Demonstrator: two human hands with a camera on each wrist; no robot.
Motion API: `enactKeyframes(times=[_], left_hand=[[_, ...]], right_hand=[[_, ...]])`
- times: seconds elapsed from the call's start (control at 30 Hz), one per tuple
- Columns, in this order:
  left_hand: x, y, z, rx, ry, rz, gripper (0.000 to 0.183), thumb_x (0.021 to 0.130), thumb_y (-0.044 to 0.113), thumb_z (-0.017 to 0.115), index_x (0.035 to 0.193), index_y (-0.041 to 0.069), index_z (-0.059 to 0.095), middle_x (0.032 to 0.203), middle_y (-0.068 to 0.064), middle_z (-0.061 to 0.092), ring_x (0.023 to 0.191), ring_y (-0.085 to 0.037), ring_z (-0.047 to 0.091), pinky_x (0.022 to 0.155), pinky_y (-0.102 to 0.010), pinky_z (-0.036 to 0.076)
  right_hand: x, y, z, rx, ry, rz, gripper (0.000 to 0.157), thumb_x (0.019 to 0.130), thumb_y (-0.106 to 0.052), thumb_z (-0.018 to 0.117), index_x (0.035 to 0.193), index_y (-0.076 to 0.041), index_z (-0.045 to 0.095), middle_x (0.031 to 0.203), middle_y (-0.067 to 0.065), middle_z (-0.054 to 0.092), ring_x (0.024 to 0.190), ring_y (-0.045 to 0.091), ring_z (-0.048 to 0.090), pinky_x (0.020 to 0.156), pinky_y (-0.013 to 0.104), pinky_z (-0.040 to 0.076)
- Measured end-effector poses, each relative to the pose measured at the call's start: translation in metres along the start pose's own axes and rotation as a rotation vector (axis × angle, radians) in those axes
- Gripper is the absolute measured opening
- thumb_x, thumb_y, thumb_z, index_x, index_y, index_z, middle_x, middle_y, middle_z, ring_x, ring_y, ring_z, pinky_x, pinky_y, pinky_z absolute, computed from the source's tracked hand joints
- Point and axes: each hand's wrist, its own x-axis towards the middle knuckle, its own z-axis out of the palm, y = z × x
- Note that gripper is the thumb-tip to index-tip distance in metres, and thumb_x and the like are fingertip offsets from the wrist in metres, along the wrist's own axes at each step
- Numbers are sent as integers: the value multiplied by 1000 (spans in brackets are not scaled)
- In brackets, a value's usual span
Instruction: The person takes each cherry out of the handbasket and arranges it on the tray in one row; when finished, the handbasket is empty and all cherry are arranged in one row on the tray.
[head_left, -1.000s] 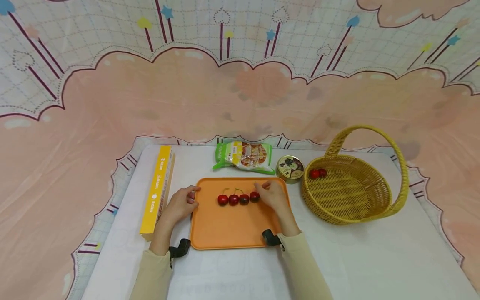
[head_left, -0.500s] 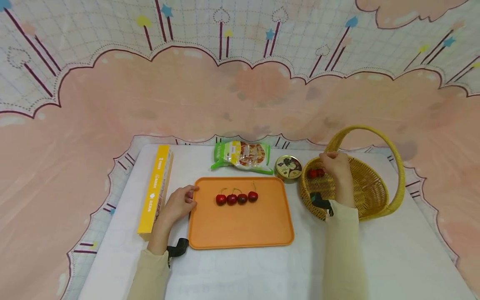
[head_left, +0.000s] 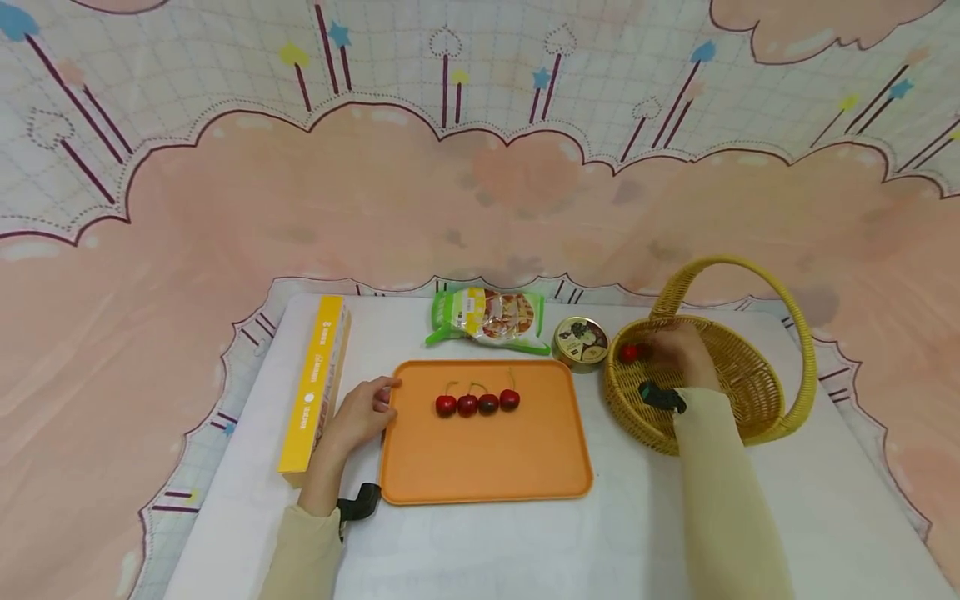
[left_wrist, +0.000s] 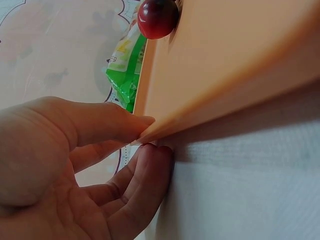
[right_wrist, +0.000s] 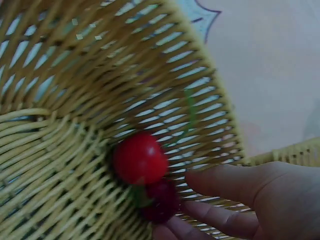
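Observation:
My left hand [head_left: 363, 412] is at the left edge of the orange tray [head_left: 487, 467]; in the left wrist view its thumb [left_wrist: 110, 122] lies on the rim, with fingertips [left_wrist: 155, 160] at the outer side. Several dark red cherries [head_left: 467, 405], some with green stems, sit in a row on the tray. My right hand [head_left: 682, 350] is inside the yellow wicker basket [head_left: 738, 375]. In the right wrist view, its thumb and fingertips are right beside a dark cherry [right_wrist: 162, 200], with a gap at the thumb. A brighter red cherry [right_wrist: 141, 159] touches that one.
A yellow box [head_left: 315, 383] lies lengthwise left of the tray. Behind the tray are a green and white food packet [head_left: 491, 317] and a round tin [head_left: 581, 342], the tin close to the basket. The basket's tall handle [head_left: 798, 333] arches over its right side.
My right hand has moved from the rightmost cherry on the tray over to the basket, then lower into it beside the cherries there. My left hand stays at the tray's edge.

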Motion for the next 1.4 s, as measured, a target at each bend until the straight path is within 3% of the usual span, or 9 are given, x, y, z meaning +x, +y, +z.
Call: enactKeyframes(times=[0.17, 0.3, 0.43, 0.6, 0.7, 0.83, 1.07, 1.23, 1.4], left_hand=[[0, -2, 2, -8, -2, -4, 45, 81, -3, 67, 126, -4, 60, 94, -13, 58, 81, -22, 59, 75, -35, 48], [0, -2, 1, -3, 1, -11, 45, 81, -4, 67, 126, -4, 61, 93, -13, 58, 81, -21, 58, 74, -35, 48], [0, -1, 0, -5, 1, -15, 45, 81, -4, 68, 126, -4, 60, 94, -13, 58, 81, -22, 60, 75, -35, 49], [0, 1, -1, -3, -5, -25, 46, 82, -4, 68, 127, -4, 59, 95, -14, 57, 83, -22, 60, 75, -34, 49], [0, 2, -2, 2, -11, -29, 46, 83, -3, 67, 128, -4, 59, 96, -14, 57, 83, -22, 58, 75, -34, 48], [0, 2, -1, -2, -14, -21, 46, 82, -3, 67, 127, -5, 59, 96, -15, 57, 83, -23, 58, 75, -36, 48], [1, 0, -1, 7, -20, -33, 46, 82, -3, 67, 128, -4, 59, 96, -14, 56, 83, -22, 58, 75, -35, 47], [1, 0, -1, 8, -17, -28, 47, 82, -3, 67, 128, -4, 58, 96, -14, 57, 83, -22, 58, 75, -35, 48], [2, 0, 0, 7, -15, -24, 47, 82, -4, 67, 127, -4, 59, 96, -15, 58, 82, -23, 59, 75, -35, 48]], right_hand=[[2, 7, 5, 85, -5, 97, 21, 91, -8, 65, 104, 7, 58, 83, 3, 59, 72, 12, 60, 70, 28, 55], [-1, 9, 5, 139, -17, 93, 19, 92, -11, 65, 102, 4, 60, 78, -1, 61, 70, 9, 63, 72, 29, 56], [-14, 6, 3, 205, -15, 38, 11, 93, -14, 62, 86, -6, 64, 75, -6, 59, 69, 7, 60, 69, 26, 55], [-32, 0, 3, 369, -45, -28, 26, 94, -12, 61, 71, -19, 69, 75, -8, 63, 69, 6, 62, 67, 22, 55], [-41, -4, 6, 450, -86, -26, 27, 96, -12, 60, 72, -21, 71, 79, -7, 66, 71, 8, 66, 70, 21, 55], [-53, -6, 13, 426, -98, -37, 21, 96, -22, 63, 77, -24, 70, 83, -8, 67, 77, 6, 67, 74, 20, 52], [-74, -12, 42, 496, -88, -199, 13, 96, -19, 64, 87, -25, 72, 88, -11, 68, 79, 4, 61, 75, 17, 50], [-81, -23, 74, 509, -96, -260, 10, 94, -12, 65, 98, -13, 74, 93, -6, 66, 79, 5, 62, 75, 19, 51], [-79, -28, 107, 409, -91, -268, 31, 93, -11, 67, 116, 10, 63, 88, -1, 69, 72, 7, 65, 68, 21, 52]])
